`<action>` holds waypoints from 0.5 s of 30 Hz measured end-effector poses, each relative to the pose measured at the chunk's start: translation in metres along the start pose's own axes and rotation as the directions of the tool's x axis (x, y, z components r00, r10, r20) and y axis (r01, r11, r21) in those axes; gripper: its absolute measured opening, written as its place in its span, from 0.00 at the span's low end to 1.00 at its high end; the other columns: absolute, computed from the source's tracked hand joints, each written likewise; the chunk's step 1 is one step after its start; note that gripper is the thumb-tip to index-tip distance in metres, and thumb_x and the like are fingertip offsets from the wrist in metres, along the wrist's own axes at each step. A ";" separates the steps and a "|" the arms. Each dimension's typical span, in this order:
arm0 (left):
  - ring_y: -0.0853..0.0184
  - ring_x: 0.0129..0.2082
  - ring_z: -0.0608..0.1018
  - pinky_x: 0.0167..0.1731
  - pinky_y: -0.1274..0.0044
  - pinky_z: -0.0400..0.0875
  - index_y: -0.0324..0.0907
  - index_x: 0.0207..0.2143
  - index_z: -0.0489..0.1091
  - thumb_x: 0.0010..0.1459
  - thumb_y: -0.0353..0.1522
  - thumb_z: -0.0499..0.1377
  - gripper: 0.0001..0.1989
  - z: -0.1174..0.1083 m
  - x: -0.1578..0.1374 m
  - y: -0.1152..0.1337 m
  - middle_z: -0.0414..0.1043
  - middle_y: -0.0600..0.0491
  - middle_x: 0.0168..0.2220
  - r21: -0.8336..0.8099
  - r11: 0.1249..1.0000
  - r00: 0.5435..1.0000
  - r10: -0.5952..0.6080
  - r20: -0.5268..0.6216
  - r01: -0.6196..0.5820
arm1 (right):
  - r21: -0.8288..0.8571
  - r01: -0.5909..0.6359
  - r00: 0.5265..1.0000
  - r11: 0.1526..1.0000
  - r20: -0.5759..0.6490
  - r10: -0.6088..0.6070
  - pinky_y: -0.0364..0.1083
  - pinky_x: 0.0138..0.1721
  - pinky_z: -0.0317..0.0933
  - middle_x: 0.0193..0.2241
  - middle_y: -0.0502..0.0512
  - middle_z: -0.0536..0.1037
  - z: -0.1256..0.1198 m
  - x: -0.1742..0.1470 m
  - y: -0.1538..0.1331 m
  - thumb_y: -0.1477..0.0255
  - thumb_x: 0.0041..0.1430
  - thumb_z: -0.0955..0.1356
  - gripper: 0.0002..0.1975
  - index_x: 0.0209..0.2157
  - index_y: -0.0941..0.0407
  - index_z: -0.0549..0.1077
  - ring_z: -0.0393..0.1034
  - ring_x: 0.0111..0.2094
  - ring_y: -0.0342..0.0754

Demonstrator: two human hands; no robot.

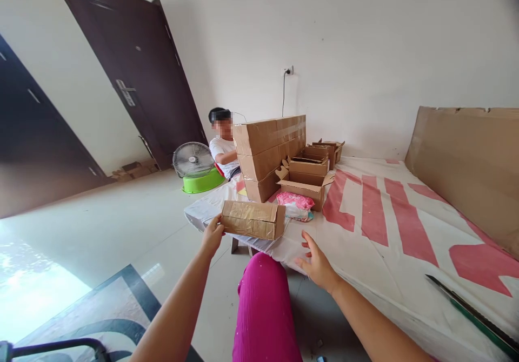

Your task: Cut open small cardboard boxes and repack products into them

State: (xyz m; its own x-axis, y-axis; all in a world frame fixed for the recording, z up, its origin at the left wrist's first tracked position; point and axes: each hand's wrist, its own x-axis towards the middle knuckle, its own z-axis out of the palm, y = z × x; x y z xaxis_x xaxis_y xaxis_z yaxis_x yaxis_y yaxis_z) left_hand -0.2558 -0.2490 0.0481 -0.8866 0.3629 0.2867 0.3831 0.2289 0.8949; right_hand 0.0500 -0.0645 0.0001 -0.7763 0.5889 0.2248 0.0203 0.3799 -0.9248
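Directly against the left hand (212, 236), taped box (250, 220).

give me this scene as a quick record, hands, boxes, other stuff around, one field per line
left hand: the left hand grips the left end of a taped cardboard box
right hand: the right hand is open, apart from that box
stacked boxes: closed cardboard boxes, three high at the near end
open boxes: a row of open cardboard boxes beside the stack
soft package: pink-and-white package in front of the nearest open box
table cover: white sheet with red markings
background: a person behind the stack; a fan by a green tub
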 end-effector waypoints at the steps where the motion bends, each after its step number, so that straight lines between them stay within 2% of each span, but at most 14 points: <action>1: 0.68 0.27 0.73 0.27 0.75 0.72 0.39 0.50 0.65 0.43 0.32 0.50 0.28 0.002 -0.004 0.001 0.73 0.52 0.38 0.009 1.000 1.000 0.004 -0.005 -0.004 | 0.028 0.004 1.000 1.000 -0.003 -0.004 0.55 0.53 0.62 0.64 0.63 0.59 0.006 0.008 -0.003 0.65 0.48 0.69 0.41 0.64 0.54 0.54 0.62 0.58 0.56; 4: 0.66 0.32 0.75 0.33 0.74 0.73 0.41 0.50 0.66 0.43 0.29 0.50 0.28 0.009 -0.024 0.007 0.74 0.52 0.40 0.039 0.999 1.000 0.027 0.010 -0.028 | 0.105 0.058 0.998 0.993 -0.005 -0.058 0.59 0.53 0.62 0.63 0.62 0.60 0.021 0.021 -0.013 0.64 0.48 0.70 0.42 0.63 0.53 0.55 0.60 0.60 0.59; 6: 0.64 0.36 0.76 0.39 0.71 0.73 0.41 0.50 0.66 0.44 0.28 0.50 0.27 0.016 -0.042 0.011 0.74 0.51 0.41 0.043 0.998 0.998 0.053 0.023 -0.054 | 0.123 0.119 0.993 0.985 -0.028 -0.116 0.59 0.53 0.62 0.61 0.61 0.63 0.025 0.016 -0.019 0.63 0.48 0.71 0.41 0.63 0.51 0.55 0.60 0.59 0.59; 8: 0.61 0.43 0.75 0.47 0.68 0.71 0.41 0.51 0.66 0.48 0.29 0.50 0.25 0.025 -0.061 0.019 0.74 0.50 0.45 0.038 0.995 0.996 0.086 0.023 -0.087 | 0.096 0.159 0.984 0.983 -0.096 -0.150 0.59 0.51 0.64 0.59 0.61 0.65 0.022 0.003 -0.024 0.60 0.50 0.70 0.40 0.63 0.51 0.55 0.63 0.57 0.59; 10: 0.59 0.50 0.73 0.53 0.66 0.66 0.41 0.52 0.66 0.55 0.32 0.49 0.22 0.035 -0.082 0.033 0.73 0.49 0.49 0.026 0.987 0.987 0.158 -0.001 -0.158 | 0.014 0.168 0.963 0.986 -0.217 -0.161 0.58 0.47 0.66 0.55 0.63 0.68 0.012 -0.017 -0.033 0.58 0.53 0.69 0.37 0.62 0.52 0.56 0.65 0.52 0.59; 12: 0.59 0.53 0.72 0.55 0.66 0.64 0.42 0.52 0.66 0.60 0.37 0.48 0.20 0.049 -0.102 0.052 0.72 0.47 0.50 0.004 0.963 0.962 0.270 -0.035 -0.270 | -0.115 0.164 0.911 0.980 -0.364 -0.196 0.57 0.46 0.65 0.51 0.64 0.69 -0.007 -0.037 -0.043 0.56 0.56 0.68 0.35 0.61 0.54 0.57 0.66 0.49 0.58; 15: 0.59 0.51 0.73 0.53 0.66 0.65 0.43 0.52 0.66 0.65 0.39 0.46 0.19 0.078 -0.132 0.083 0.72 0.47 0.49 -0.078 0.917 0.920 0.391 -0.016 -0.391 | -0.317 0.134 0.779 0.939 -0.551 -0.298 0.57 0.49 0.62 0.48 0.64 0.68 -0.047 -0.064 -0.050 0.55 0.57 0.66 0.32 0.59 0.55 0.61 0.64 0.49 0.58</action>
State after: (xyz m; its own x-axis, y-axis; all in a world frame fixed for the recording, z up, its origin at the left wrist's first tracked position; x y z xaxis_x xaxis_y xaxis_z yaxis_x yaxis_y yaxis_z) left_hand -0.0867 -0.2073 0.0580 -0.6705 0.4093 0.6188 0.6775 -0.0023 0.7356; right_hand 0.1285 -0.0878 0.0468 -0.2638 0.7392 0.6197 0.1146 0.6619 -0.7408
